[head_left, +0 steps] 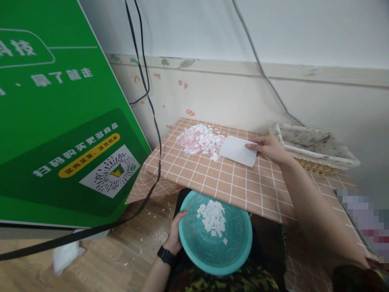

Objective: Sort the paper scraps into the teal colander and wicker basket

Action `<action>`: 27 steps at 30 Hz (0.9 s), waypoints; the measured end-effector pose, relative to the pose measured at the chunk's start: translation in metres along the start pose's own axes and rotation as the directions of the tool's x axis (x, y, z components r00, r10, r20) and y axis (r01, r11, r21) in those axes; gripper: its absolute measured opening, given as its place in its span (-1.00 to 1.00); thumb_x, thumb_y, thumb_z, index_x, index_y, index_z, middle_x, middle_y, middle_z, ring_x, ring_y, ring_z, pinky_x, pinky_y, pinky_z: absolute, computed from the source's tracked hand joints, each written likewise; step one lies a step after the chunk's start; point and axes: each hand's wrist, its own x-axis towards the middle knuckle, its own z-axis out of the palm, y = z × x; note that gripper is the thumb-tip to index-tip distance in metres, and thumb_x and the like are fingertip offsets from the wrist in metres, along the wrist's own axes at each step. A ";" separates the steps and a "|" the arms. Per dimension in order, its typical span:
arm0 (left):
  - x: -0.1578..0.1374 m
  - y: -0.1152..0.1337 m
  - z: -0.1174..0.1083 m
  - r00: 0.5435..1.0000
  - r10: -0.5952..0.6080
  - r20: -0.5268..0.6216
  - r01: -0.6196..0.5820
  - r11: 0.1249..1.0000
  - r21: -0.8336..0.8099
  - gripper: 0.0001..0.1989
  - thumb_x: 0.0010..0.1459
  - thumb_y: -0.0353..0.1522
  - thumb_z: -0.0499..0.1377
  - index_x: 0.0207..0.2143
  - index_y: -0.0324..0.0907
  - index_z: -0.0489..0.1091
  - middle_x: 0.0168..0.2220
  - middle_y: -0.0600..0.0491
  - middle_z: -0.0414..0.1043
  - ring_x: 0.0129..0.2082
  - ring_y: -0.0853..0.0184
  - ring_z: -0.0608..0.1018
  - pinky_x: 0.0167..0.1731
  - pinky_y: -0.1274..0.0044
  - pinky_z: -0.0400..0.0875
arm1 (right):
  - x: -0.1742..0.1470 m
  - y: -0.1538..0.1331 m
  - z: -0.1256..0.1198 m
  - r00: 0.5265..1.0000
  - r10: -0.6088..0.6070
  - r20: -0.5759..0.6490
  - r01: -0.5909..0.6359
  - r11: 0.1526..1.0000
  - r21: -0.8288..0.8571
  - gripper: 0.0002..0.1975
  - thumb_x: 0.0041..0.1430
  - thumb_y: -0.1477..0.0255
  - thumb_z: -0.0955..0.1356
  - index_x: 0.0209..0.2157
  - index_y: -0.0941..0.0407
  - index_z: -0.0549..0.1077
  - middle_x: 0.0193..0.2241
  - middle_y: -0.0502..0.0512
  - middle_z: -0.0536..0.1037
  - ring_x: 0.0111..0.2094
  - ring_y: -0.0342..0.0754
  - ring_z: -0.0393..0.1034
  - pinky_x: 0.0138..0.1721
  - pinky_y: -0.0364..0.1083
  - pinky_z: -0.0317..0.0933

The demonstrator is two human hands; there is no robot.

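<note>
My left hand (175, 232) grips the left rim of a round teal plastic colander (194, 247), which rests on my lap below the table edge. Small white paper scraps (212, 217) lie inside it, toward its far side. Over the table, my right hand (267, 147) pinches the right edge of a white sheet of paper (238, 151) between thumb and fingers. The left edge of the sheet meets a pile of white and pink paper scraps (199, 140) on the checked tablecloth.
A cloth-lined wicker basket (319, 162) stands on the table (252, 190) at the right. A green sign panel (45, 121) rises on the left, with a black cable (160, 158) hanging down before it. A white bag (67, 255) and scattered scraps lie on the wooden floor (121, 251).
</note>
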 end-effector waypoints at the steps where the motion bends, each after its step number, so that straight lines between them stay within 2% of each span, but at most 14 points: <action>1: 0.000 -0.001 0.000 1.000 0.004 0.007 -0.004 1.000 0.002 -0.81 0.00 -0.30 0.21 -0.41 -0.28 0.48 -0.47 0.00 0.56 -0.48 0.28 0.55 -0.33 0.48 0.42 | 0.001 0.001 0.000 1.000 0.006 0.023 -0.006 1.000 0.010 -0.60 -0.08 0.21 0.41 -0.28 0.22 0.56 -0.53 0.11 0.52 -0.58 -0.13 0.34 -0.60 -0.15 0.24; 4: 0.000 -0.002 0.000 1.000 -0.001 0.029 0.001 1.000 0.000 -0.78 0.02 -0.29 0.20 -0.40 -0.29 0.49 -0.46 -0.02 0.56 -0.46 0.26 0.56 -0.30 0.44 0.42 | 0.001 0.008 -0.001 0.994 0.030 0.102 -0.033 0.999 0.028 -0.60 -0.11 0.19 0.42 -0.31 0.23 0.56 -0.53 0.12 0.52 -0.56 -0.11 0.35 -0.59 -0.14 0.25; 10: 0.000 -0.002 0.001 1.000 -0.014 0.009 0.014 1.000 -0.003 -0.79 0.01 -0.30 0.20 -0.39 -0.29 0.49 -0.45 -0.03 0.57 -0.43 0.24 0.57 -0.26 0.43 0.43 | -0.004 0.017 0.000 0.999 0.042 -0.007 -0.041 0.990 0.133 -0.56 -0.12 0.22 0.44 -0.26 0.26 0.55 -0.45 0.18 0.55 -0.50 -0.08 0.39 -0.58 -0.14 0.29; 19: -0.001 -0.004 0.002 1.000 0.022 -0.008 -0.022 1.000 -0.006 -0.79 -0.01 -0.30 0.22 -0.38 -0.29 0.48 -0.46 -0.02 0.56 -0.46 0.26 0.57 -0.29 0.43 0.44 | -0.009 0.019 0.012 0.993 -0.010 0.121 -0.006 0.992 0.128 -0.58 -0.09 0.22 0.43 -0.24 0.22 0.55 -0.49 0.14 0.55 -0.54 -0.13 0.36 -0.59 -0.16 0.28; 27: 0.000 -0.003 -0.001 0.999 0.010 0.035 -0.009 1.000 -0.027 -0.76 0.02 -0.29 0.20 -0.33 -0.30 0.48 -0.42 -0.05 0.57 -0.42 0.23 0.57 -0.27 0.41 0.44 | -0.006 0.025 0.015 0.997 0.012 0.071 -0.021 0.992 0.127 -0.56 -0.11 0.20 0.44 -0.24 0.23 0.55 -0.49 0.17 0.56 -0.56 -0.11 0.38 -0.59 -0.15 0.30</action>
